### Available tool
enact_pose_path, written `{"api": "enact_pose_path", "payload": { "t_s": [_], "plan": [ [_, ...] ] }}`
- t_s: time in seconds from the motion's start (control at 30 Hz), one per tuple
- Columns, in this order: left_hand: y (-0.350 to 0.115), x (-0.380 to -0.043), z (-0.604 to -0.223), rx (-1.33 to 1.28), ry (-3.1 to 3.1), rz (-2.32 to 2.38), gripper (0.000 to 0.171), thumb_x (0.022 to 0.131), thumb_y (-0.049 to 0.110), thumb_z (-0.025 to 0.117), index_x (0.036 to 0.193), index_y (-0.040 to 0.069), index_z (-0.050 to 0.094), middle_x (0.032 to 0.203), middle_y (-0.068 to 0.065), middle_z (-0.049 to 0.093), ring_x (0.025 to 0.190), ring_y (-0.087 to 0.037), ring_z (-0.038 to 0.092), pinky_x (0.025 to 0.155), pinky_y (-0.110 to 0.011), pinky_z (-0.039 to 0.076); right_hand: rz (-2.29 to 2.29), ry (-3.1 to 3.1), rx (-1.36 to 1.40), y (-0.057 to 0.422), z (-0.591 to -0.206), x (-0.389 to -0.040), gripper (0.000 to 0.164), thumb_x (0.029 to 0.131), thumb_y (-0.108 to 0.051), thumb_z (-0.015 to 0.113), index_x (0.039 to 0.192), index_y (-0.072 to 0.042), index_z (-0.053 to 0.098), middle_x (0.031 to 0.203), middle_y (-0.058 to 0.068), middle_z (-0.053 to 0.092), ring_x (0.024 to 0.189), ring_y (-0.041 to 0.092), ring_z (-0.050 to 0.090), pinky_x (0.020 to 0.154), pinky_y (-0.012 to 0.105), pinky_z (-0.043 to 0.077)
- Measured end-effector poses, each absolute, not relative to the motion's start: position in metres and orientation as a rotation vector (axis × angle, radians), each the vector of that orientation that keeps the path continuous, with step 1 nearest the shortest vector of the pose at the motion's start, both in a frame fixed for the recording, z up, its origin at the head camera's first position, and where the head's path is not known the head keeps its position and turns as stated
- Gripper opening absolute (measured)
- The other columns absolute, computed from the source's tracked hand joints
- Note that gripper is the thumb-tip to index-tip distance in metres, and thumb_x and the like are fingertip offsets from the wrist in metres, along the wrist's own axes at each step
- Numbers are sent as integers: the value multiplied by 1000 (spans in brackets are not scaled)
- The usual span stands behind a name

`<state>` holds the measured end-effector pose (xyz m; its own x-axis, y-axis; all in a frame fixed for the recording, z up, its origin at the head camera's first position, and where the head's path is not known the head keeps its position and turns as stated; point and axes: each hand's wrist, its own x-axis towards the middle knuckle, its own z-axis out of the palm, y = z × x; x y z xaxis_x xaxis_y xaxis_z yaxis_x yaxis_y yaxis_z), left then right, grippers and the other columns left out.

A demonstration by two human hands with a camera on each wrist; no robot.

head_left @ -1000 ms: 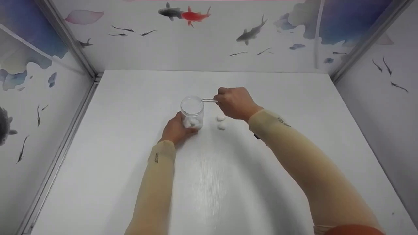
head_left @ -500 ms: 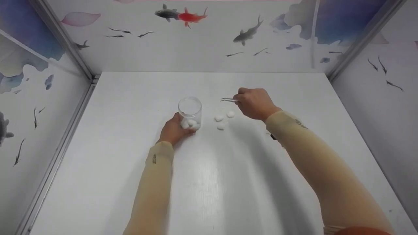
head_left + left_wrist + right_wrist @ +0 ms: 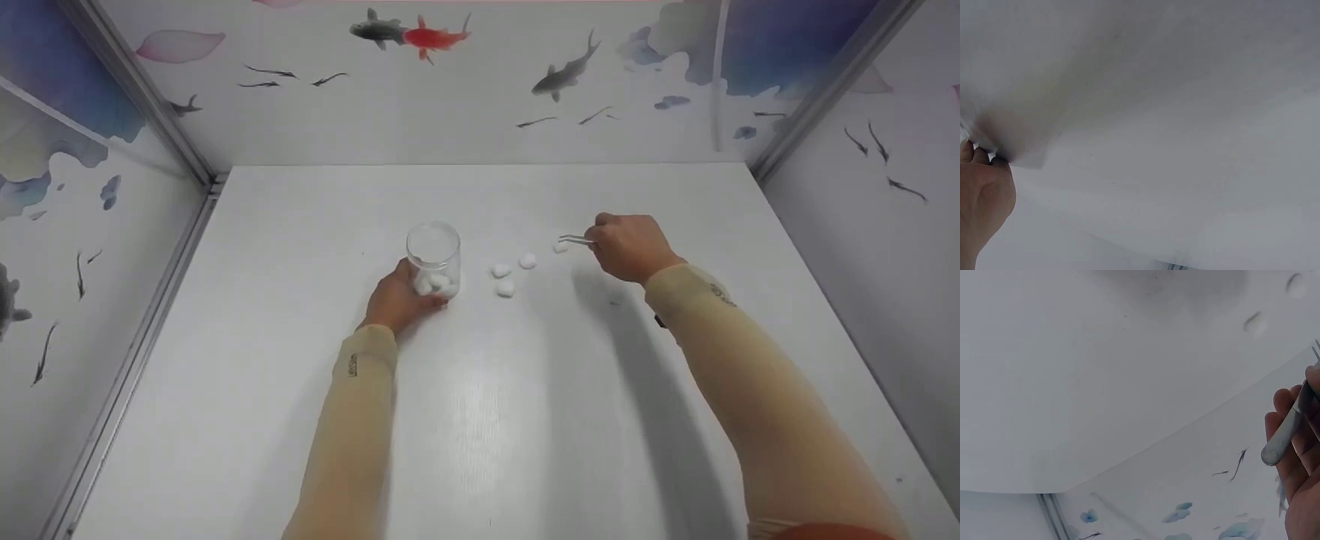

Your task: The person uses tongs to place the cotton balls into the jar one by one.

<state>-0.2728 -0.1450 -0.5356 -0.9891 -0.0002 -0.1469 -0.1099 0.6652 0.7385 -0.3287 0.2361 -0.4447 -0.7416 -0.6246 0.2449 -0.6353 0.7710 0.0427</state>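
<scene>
In the head view my left hand holds a clear jar upright by its lower part; the top looks uncovered. White cotton balls lie at the bottom of this jar. My right hand grips metal tweezers, tips pointing left. A cotton ball is right at those tips; I cannot tell whether they pinch it. The right wrist view shows the tweezers' rounded end across the fingers. At the left wrist view's edge, my left hand touches the jar, mostly out of frame.
Between jar and tweezers, several cotton balls lie loose on the white table, one of them nearest the front. Upright panels with fish pictures enclose the table at the back and both sides.
My right hand with the tweezers has moved right, away from the jar's rim. Cotton balls its hand had covered or not shown now appear on the table. The left hand stays on the jar.
</scene>
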Motion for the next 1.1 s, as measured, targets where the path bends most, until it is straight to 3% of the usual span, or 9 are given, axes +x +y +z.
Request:
{"api": "enact_pose_path", "payload": {
  "t_s": [1.1],
  "plan": [
    [-145,-274,-538,-104,2730,1252,105,73,45,88,154,8,32,153,-11,44,142,-29,37,118,-42,27,109,-2729,931,251,-466,-337,8,87,-2,72,93,-1,77,80,12,66,63,27,65,56,43,58]
  ]
}}
